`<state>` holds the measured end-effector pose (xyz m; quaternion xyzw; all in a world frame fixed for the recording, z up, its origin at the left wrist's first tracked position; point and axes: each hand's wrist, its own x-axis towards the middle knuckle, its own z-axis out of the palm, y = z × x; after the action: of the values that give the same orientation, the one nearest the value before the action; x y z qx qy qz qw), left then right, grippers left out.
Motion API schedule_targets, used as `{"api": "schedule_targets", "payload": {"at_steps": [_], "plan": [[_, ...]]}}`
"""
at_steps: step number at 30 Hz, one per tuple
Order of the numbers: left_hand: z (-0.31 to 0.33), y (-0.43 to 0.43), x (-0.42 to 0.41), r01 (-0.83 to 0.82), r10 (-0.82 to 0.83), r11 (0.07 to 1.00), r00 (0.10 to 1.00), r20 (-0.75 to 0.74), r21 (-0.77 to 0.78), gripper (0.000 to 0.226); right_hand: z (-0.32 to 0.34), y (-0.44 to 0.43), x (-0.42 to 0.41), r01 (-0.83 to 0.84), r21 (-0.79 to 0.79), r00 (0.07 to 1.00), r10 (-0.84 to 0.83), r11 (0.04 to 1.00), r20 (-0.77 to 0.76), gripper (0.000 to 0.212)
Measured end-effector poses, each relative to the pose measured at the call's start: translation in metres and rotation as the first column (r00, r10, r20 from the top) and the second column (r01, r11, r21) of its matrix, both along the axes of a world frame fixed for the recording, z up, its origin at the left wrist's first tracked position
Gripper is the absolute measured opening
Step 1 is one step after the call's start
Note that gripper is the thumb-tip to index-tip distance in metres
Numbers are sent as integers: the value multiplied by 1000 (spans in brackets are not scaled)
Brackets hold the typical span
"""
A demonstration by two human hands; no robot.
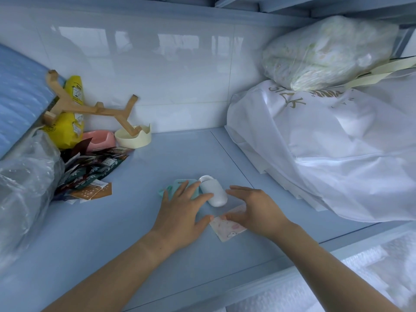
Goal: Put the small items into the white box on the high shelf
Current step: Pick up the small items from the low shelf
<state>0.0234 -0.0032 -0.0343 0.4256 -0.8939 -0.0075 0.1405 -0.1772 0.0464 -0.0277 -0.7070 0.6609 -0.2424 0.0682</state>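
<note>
The white capsule (213,192) lies between my open left hand (180,212) and open right hand (256,210), long axis pointing away from me

A single head-worn wide-angle view looks forward and down, close over a blue shelf surface (112,233), facing the far white tiled wall (157,70).

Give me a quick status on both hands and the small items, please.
Left hand open over teal item. Right hand open on patterned packet. White capsule case between them. Nothing held.
</note>
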Motion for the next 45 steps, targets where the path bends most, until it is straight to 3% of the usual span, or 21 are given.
{"api": "schedule_targets", "payload": {"at_steps": [6, 9, 11, 13, 15, 17, 19, 22, 24, 27, 29, 32, 36, 38, 40, 45], "plan": [[2, -5, -22, -8, 7, 1000, 992, 128, 12, 56, 9, -3, -16, 19, 140, 995, -32, 990, 90, 63], [2, -11, -31, 30, -36, 999, 984, 175, 36, 59, 17, -10, -19, 48, 124, 998, -51, 991, 22, 62], [2, -15, -34, 54, -62, 997, 983, 172, 54, 59, 14, -10, -17, 154, 88, 988, -154, 984, -8, 61], [3, -18, -34, 68, -78, 995, 985, 154, 69, 59, 8, -6, -10, 283, 90, 959, -281, 955, -37, 51], [2, -20, -33, 87, -95, 994, 985, 147, 64, 59, 5, -3, -4, 307, 142, 950, -294, 941, -105, 40], [2, -21, -34, 104, -111, 993, 983, 147, 52, 60, 7, -5, -1, 245, 201, 968, -229, 948, -100, 43], [4, -22, -36, 104, -113, 992, 984, 136, 69, 61, 12, -8, -3, 119, 221, 992, -123, 968, 3, 38], [7, -25, -34, 102, -113, 990, 986, 125, 94, 62, 20, -9, -8, -8, 193, 985, -26, 981, 172, 67], [6, -26, -31, 104, -115, 991, 983, 141, 84, 61, 19, -8, -11, 12, 162, 990, -34, 987, 136, 72], [5, -25, -28, 104, -113, 992, 979, 169, 66, 60, 15, -6, -12, 79, 149, 997, -74, 986, -36, 56], [6, -25, -28, 106, -118, 991, 980, 162, 77, 59, 14, -6, -11, 89, 179, 995, -78, 980, -64, 55], [5, -26, -26, 118, -129, 990, 982, 137, 81, 58, 17, -12, -15, 51, 211, 999, -46, 976, -27, 63], [1, -25, -26, 153, -159, 987, 980, 119, 53, 57, 16, -17, -25, -37, 222, 988, 3, 974, 151, 84], [2, -24, -29, 173, -179, 983, 978, 108, 64, 55, 11, -17, -28, -80, 202, 968, 28, 976, 248, 81], [3, -21, -32, 208, -212, 977, 971, 105, 55, 54, 6, -15, -30, -92, 158, 952, 40, 983, 304, 65], [5, -16, -31, 279, -278, 960, 952, 130, 13, 57, 6, -10, -28, -91, 80, 987, 79, 993, 143, 71]]}}
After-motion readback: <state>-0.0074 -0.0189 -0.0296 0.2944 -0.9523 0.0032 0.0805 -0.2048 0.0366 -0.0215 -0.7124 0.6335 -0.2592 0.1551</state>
